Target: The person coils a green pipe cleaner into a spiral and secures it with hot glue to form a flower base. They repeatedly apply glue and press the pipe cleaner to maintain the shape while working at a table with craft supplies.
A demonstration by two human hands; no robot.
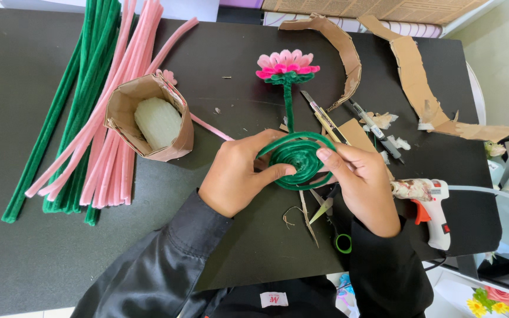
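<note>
Head view, looking straight down on a black table (42, 253). At centre, both hands work a green pipe-cleaner coil (297, 160), a flat spiral wound from fuzzy green wire. The left hand (240, 174) closes on the coil's left side, its thumb pressed on the spiral's face and its fingers curled over the upper edge. The right hand (360, 185) pinches the coil's right edge between fingertip and thumb. From the coil a green stem (288, 106) runs away from the person and ends in a pink pipe-cleaner flower (287, 63) with a green collar, lying flat on the table.

To the left stands a cardboard cup (148, 118), tilted, with a white ribbed block (157, 122) inside. Beside and beneath it lie loose green pipe cleaners (60, 112) and pink pipe cleaners (119, 88) in long bundles. Just right of the flower lie a utility knife (324, 116) and a second cutter (375, 129), with curved cardboard strips (343, 47) and offcuts beyond them. A white glue gun (434, 206) with an orange trigger lies near the right hand. Scissors (332, 221) with a green handle loop sit partly under the right wrist. Both sleeves are black.
</note>
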